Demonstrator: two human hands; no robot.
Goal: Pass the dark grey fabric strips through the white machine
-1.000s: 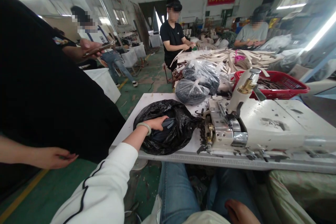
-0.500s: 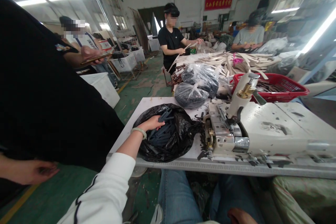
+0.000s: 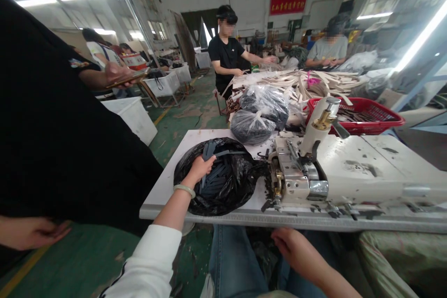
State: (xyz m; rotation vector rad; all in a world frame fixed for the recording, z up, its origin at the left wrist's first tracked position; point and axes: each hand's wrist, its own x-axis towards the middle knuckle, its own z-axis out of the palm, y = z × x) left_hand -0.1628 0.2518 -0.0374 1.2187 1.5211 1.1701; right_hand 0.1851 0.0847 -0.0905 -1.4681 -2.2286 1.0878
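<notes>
My left hand (image 3: 203, 168), with a pale bangle on its wrist, is closed around several dark blue-grey strips (image 3: 208, 150) at the mouth of a black plastic bag (image 3: 240, 195). One strip juts out to the right from the fingers. More loose strips (image 3: 217, 180) of the same kind lie in the bag below the hand. My right hand (image 3: 291, 244) is over my lap, just below the table's front edge, with its fingers curled in and nothing visible in them. A white machine (image 3: 307, 172) with metal rollers stands on the table right of the bag.
Clear bags of dark pieces (image 3: 253, 126) sit behind the black bag. A red basket (image 3: 377, 123) and a heap of pale strips (image 3: 328, 81) lie farther back. A person in black (image 3: 70, 125) stands close on my left; others work beyond the table.
My left hand has lifted slightly and shifted left, raising the strips in its grip. My right hand has come up from the lap toward the table edge.
</notes>
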